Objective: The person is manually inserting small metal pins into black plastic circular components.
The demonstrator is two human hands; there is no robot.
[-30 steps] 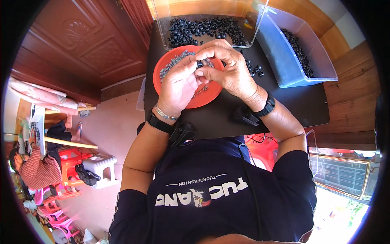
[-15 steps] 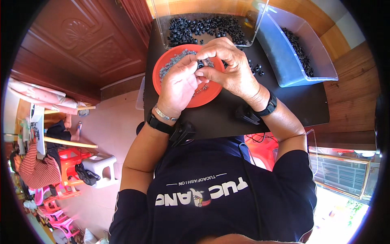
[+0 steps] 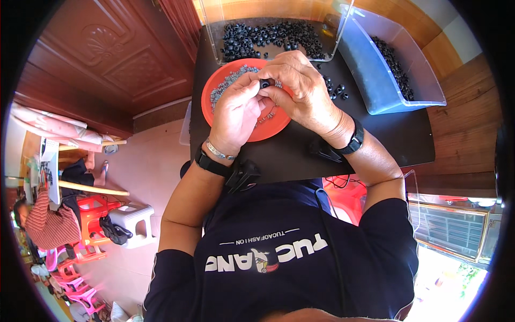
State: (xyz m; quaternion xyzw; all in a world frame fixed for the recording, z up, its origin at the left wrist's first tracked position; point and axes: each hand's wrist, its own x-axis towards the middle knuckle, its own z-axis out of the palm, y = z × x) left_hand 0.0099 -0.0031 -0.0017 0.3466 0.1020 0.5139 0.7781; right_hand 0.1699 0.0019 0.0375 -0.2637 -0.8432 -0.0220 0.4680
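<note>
Fingers [image 3: 249, 90] of the left hand [image 3: 230, 110] and right hand [image 3: 304, 91] close narrowly around a small black piece [image 3: 265, 84].

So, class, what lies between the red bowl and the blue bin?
The head view shows loose black pieces on the dark table there, with part of the right hand above.

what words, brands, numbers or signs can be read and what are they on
Dark shirt: large white lettering, upside down; I won't copy wording.
Same shirt, just above: smaller white lettering, likewise not copied.
Black piece: too small to tell.
Orange bowl, blue bin: none I can make out.
</note>
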